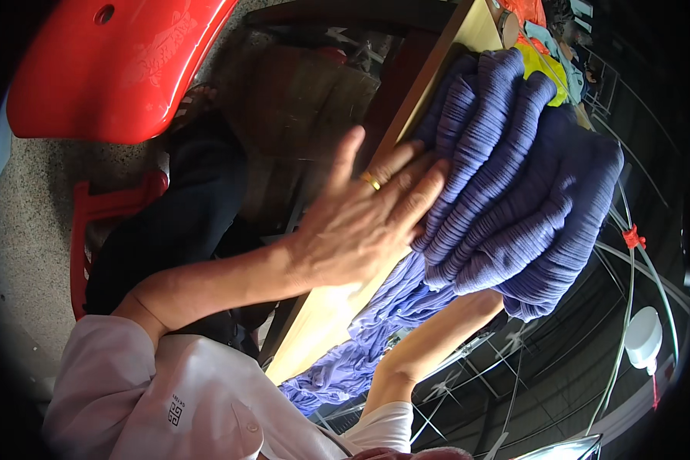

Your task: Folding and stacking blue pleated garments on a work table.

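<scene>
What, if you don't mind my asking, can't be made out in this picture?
Right hand, head view: hidden by the purple cloth; its forearm shows.
Left hand, head view: blurred, fine detail lost.
Red seat, head view: cut off by the top edge.
Upper-right clutter, head view: too small and dim.

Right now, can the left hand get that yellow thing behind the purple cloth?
Probably not straight away: the bunched purple cloth lies between the left hand and the yellow thing, so it would likely need to go around.
</scene>
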The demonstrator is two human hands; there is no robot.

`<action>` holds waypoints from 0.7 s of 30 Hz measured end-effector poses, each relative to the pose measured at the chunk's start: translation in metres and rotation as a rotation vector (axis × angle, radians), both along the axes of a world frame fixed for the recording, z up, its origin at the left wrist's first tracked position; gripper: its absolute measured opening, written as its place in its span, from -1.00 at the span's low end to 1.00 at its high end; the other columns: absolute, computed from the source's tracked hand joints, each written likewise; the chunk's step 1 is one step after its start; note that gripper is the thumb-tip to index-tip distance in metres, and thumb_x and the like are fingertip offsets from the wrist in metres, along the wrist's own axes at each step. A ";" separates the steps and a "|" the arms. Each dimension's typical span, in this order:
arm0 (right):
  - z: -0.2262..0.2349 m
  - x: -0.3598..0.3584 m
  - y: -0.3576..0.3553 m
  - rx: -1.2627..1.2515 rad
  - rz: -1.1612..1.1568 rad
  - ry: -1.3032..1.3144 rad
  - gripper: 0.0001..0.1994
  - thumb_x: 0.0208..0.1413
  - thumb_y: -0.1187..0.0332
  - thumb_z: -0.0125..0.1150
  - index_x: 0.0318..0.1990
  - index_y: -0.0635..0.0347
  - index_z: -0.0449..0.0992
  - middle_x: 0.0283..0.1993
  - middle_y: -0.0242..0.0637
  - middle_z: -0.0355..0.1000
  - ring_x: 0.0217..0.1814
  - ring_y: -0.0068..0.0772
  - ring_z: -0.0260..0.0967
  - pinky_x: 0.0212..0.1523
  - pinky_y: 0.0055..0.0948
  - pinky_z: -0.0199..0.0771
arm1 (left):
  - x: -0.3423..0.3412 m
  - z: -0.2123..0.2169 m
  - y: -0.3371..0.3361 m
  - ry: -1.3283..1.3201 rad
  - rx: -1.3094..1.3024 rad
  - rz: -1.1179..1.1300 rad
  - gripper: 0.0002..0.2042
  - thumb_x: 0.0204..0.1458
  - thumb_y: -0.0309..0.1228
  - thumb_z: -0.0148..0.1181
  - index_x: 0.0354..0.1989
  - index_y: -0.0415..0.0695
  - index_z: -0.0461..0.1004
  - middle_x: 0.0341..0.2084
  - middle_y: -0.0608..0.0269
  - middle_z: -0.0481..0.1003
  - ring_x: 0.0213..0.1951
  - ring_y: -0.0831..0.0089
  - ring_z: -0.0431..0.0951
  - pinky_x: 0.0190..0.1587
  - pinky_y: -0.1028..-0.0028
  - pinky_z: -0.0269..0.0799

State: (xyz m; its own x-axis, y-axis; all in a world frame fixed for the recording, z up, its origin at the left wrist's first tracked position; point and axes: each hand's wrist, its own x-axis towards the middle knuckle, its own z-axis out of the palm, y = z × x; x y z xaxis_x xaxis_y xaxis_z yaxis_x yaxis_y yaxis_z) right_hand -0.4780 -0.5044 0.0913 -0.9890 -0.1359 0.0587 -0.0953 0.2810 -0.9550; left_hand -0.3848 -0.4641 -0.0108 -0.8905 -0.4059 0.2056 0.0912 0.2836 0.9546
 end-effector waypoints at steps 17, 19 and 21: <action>0.035 -0.038 0.060 -0.193 0.209 -0.082 -0.47 0.66 0.22 -0.11 0.63 0.27 0.17 0.60 -0.04 0.30 0.65 -0.17 0.25 0.72 -0.14 0.21 | -0.033 -0.020 -0.028 0.308 0.063 0.233 -0.70 0.11 -0.17 0.53 -0.24 -0.16 0.65 -0.28 0.19 0.56 -0.14 0.14 0.61 0.02 0.16 0.51; 0.041 -0.026 0.028 -0.168 0.016 -0.115 -0.49 0.61 0.11 -0.02 0.51 0.22 0.30 0.51 -0.08 0.38 0.57 -0.14 0.34 0.64 -0.09 0.32 | -0.035 -0.013 -0.039 0.228 -0.030 0.204 -0.60 0.08 -0.04 0.56 -0.29 -0.15 0.61 -0.29 0.23 0.52 -0.17 0.18 0.55 -0.02 0.21 0.40; 0.047 -0.011 -0.017 -0.116 -0.369 -0.204 -0.50 0.51 -0.09 0.16 0.28 0.13 0.56 0.35 -0.16 0.54 0.40 -0.07 0.52 0.49 0.02 0.53 | -0.038 -0.011 -0.043 0.179 -0.035 0.210 -0.59 0.04 -0.03 0.59 -0.33 -0.12 0.59 -0.30 0.23 0.50 -0.17 0.20 0.54 0.05 0.18 0.36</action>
State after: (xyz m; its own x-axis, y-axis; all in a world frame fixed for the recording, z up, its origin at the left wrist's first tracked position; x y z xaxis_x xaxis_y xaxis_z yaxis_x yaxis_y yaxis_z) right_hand -0.4894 -0.5209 0.1384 -0.9630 0.2245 -0.1491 0.1854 0.1506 -0.9710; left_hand -0.4227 -0.5069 -0.0214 -0.7356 -0.5679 0.3693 0.1929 0.3470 0.9178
